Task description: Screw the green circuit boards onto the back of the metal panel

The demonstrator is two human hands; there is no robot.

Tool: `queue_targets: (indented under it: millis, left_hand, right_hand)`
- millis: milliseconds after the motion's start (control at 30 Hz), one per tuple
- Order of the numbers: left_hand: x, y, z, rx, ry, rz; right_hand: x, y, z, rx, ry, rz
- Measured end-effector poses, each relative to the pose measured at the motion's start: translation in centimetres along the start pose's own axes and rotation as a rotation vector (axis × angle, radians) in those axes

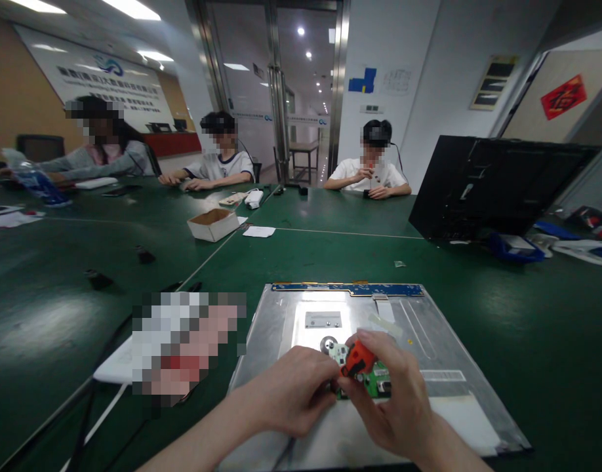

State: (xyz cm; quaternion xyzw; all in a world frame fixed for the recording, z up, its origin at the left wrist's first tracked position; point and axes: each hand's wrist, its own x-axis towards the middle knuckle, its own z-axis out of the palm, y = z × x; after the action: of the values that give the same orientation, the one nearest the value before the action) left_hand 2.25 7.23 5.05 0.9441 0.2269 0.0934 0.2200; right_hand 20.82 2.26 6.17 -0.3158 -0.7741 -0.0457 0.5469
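Note:
Both of my hands meet above the metal back of a flat display panel [325, 426], which lies on the table. My right hand [399, 393] pinches a small orange-and-black piece [359, 360] between thumb and fingers; its exact kind is unclear. Against it sits a small pale circuit board [338, 353] with dark components. My left hand [296, 390] is closed, its fingertips touching the board's lower edge and the orange piece; what they grip is hidden. Beneath the hands, a green circuit board [380, 380] shows partly. A blue circuit strip [321, 289] runs along the panel's far edge.
A large black monitor [488, 187] stands at right, near a blue tray [515, 248]. An open cardboard box [213, 226] and white paper [259, 231] lie farther off. Cables [92, 406] and a blurred-out item [183, 347] are at left. Several people sit across the green table [330, 252].

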Motion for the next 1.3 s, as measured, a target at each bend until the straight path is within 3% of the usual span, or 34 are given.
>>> queue_targets:
  millis: [267,600,867,1200,1300]
  left_hand:
    - [0.0,-0.4,0.3,-0.005,-0.020,-0.005]
    - [-0.1,-0.4,0.4,-0.004,0.006,0.017]
    - [0.0,-0.5,0.4,-0.028,-0.005,0.013]
    - [0.0,-0.5,0.5,-0.001,0.013,0.040]
    - [-0.1,-0.5,0.5,-0.006,0.006,0.027]
  right_hand:
    - [0.3,0.0,0.1,0.007,0.057,-0.003]
    - [-0.1,-0.3,-0.4,-0.070,-0.032,-0.009]
    - [0.1,-0.1,0.0,-0.028,0.075,0.011]
    - [-0.6,-0.2,-0.5,-0.081,-0.079,-0.016]
    - [-0.9,-0.1,-0.3,-0.073,-0.035,0.009]
